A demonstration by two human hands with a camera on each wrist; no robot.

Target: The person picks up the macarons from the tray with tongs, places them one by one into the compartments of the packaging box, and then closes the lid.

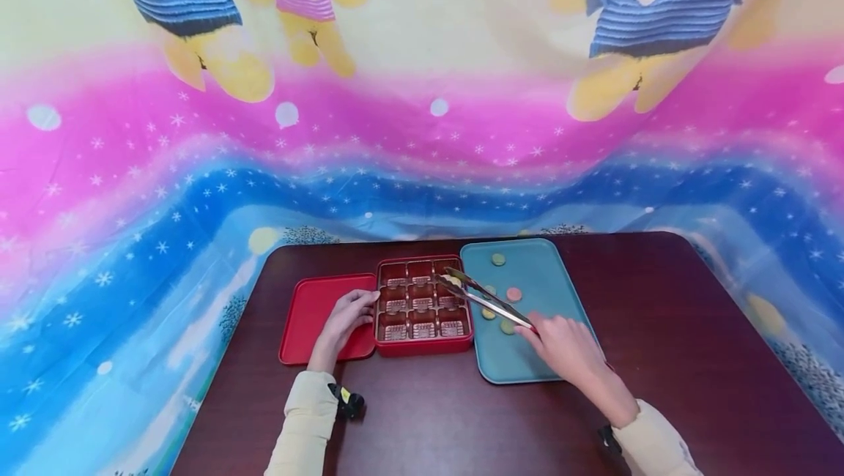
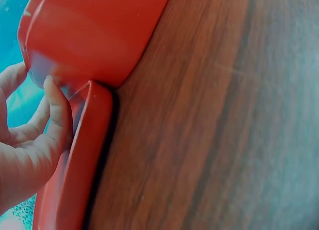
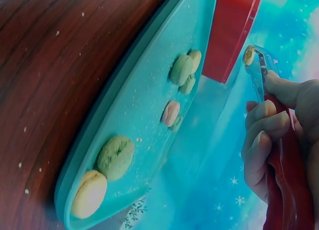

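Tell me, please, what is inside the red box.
Inside the red box sits a brown nine-compartment insert. Tongs holding a pale macaron hide part of its right column; the floor beneath it is covered.

Dark, wood-grained desk (image 1: 422,417) with rounded far corners. Directly on it, from left to right, lie a flat red lid (image 1: 319,318), a red box (image 1: 425,347) and a blue-green tray (image 1: 504,366). Pale specks (image 3: 57,33) dot the wood near the tray.

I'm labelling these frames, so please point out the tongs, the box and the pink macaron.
Tongs (image 3: 288,165): right wrist view, on the red handle.
Box (image 1: 423,347): head view, on the front wall.
Pink macaron (image 1: 513,294): head view, on its top.
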